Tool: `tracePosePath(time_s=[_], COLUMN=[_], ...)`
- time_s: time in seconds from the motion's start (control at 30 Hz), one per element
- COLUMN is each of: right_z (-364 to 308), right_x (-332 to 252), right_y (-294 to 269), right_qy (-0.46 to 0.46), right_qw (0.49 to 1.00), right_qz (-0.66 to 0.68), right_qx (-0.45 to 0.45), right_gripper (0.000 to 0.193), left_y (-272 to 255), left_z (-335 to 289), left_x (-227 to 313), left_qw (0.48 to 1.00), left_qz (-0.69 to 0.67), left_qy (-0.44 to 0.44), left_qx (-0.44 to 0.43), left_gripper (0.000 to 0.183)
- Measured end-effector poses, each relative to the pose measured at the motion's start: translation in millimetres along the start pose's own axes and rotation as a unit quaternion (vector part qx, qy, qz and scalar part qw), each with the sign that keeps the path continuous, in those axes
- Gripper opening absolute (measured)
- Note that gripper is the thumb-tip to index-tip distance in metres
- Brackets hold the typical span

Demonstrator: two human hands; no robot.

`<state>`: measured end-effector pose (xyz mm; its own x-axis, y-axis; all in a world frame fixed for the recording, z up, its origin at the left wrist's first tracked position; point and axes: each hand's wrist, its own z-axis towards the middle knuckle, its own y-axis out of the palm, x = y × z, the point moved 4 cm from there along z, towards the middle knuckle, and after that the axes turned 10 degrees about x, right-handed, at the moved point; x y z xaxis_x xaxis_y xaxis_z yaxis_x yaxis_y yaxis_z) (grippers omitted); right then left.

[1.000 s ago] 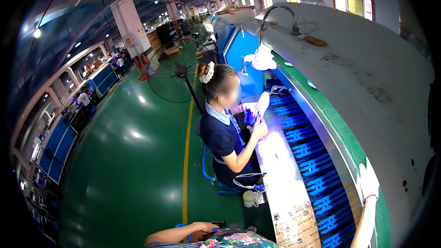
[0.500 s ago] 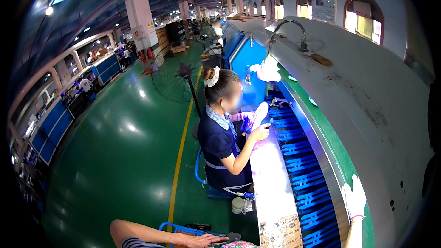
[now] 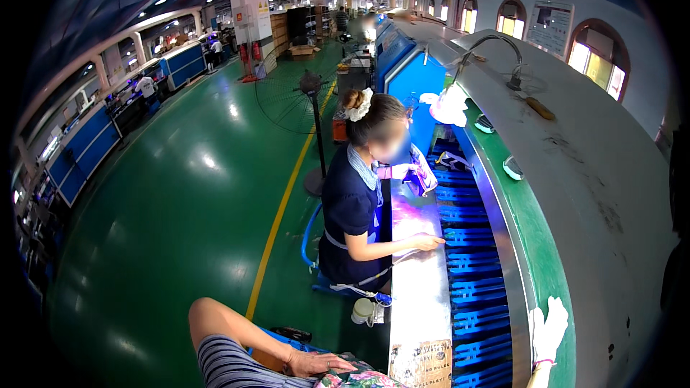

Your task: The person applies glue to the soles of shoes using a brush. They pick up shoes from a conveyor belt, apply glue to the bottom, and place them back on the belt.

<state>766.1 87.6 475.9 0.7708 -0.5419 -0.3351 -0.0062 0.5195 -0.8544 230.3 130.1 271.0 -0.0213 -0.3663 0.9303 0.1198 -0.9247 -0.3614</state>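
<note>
Left hand (image 3: 313,363) flattened, fingers at floral cloth (image 3: 365,379) low in view, gripping nothing. Gloved right hand (image 3: 550,329) spread on green ledge (image 3: 535,251), empty. Cloth likely soft, light — pinch fold; ledge likely stiff — hold rim.

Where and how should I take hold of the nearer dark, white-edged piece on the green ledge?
Probably pinch the white-edged piece across its narrower width, coming from above and the near end: the white-gloved right hand is on that side, farther down the same green ledge. It looks elongated, lying roughly along the ledge, with its upper face uncovered. Its underside is hidden.
</note>
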Motion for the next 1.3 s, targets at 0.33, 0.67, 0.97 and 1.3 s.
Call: tracePosePath(time_s=[0.33,0.67,0.97,1.3], right_z=[0.3,6.3,4.7,5.3], right_x=[29.1,29.4,43.1,32.0], right_y=[22.6,24.8,36.7,24.0], right_qy=[-0.067,-0.047,-0.116,-0.138], right_qw=[0.995,0.995,0.987,0.987], right_qz=[-0.051,-0.084,-0.088,-0.061], right_qx=[0.052,-0.003,0.063,0.046], right_gripper=[0.051,0.055,0.052,0.051], left_y=[-3.6,-17.0,-27.9,-31.7], left_z=[-8.4,-5.3,2.0,-3.2], left_x=[-5.2,3.2,5.0,-15.3], left_qw=[0.996,0.993,0.996,0.993], left_qz=[0.019,0.064,0.059,0.048], left_qy=[0.076,0.086,0.054,0.092], left_qx=[0.041,0.048,0.027,0.054], left_gripper=[0.102,0.098,0.092,0.083])
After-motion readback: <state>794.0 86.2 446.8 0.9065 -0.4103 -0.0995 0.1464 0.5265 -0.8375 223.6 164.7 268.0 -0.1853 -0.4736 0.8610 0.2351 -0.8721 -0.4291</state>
